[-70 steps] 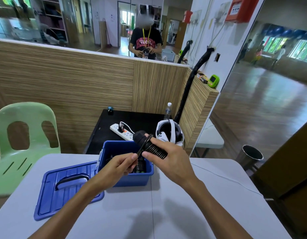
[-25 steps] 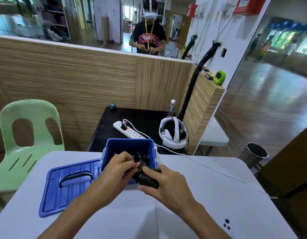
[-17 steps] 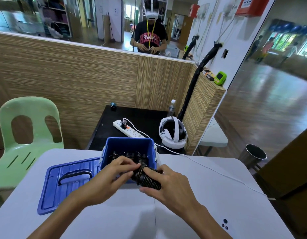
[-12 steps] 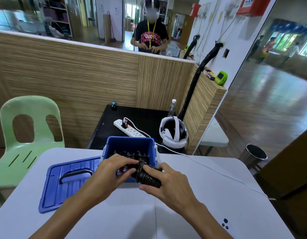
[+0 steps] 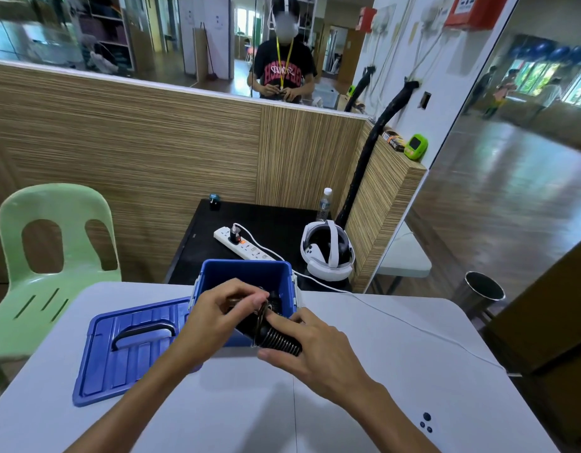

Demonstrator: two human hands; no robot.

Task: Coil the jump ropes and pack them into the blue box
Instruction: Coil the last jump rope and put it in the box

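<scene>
I stand at a pale grey table [image 5: 348, 420] facing a wood-panelled partition [image 5: 135, 148]. My right hand [image 5: 310, 346] grips one coiled jump rope [image 5: 277, 338] at the near rim of the one blue box [image 5: 246, 273]; my left hand [image 5: 214, 317] pinches its loops. One lid [image 5: 129, 344] lies left of my left hand, one green chair [image 5: 44, 256] beyond.
</scene>
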